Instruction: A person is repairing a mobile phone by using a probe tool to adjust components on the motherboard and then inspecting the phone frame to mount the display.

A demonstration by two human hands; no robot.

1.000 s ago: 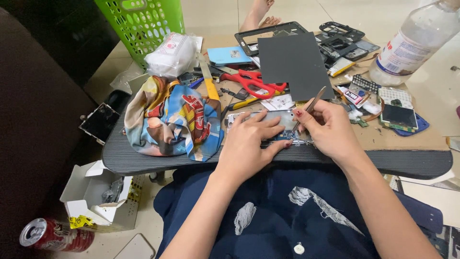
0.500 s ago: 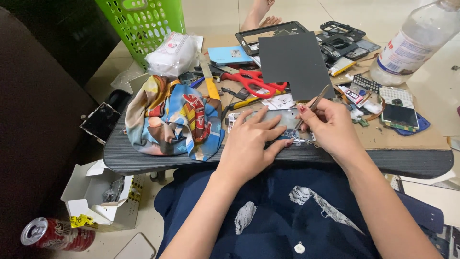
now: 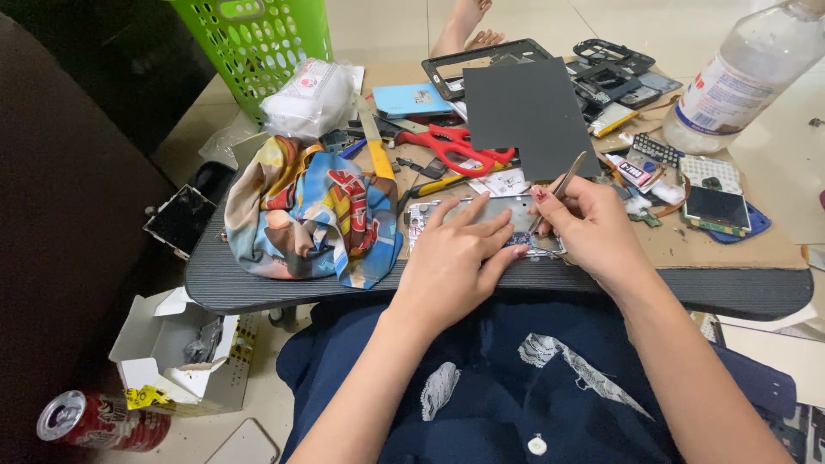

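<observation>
Now, at the near edge of the surface (image 3: pixel 258 288):
Left hand (image 3: pixel 451 262): lies flat, fingers spread, pressing down on an opened phone frame (image 3: pixel 507 210).
Right hand (image 3: pixel 593 228): pinches thin metal tweezers (image 3: pixel 563 182), their tip down on the phone frame.
Phone frame: flat on the surface's front edge, between both hands, partly hidden by them.
Left of the hands: a crumpled colourful cloth (image 3: pixel 301 215).
Behind the hands: red scissors (image 3: pixel 455 150) and a dark grey sheet (image 3: pixel 524 116).
Right side: a small screen part (image 3: pixel 718 208); a clear plastic bottle (image 3: pixel 739 86) farther back.
Floor: a red can (image 3: pixel 99 423), an open white box (image 3: pixel 185 357).
</observation>
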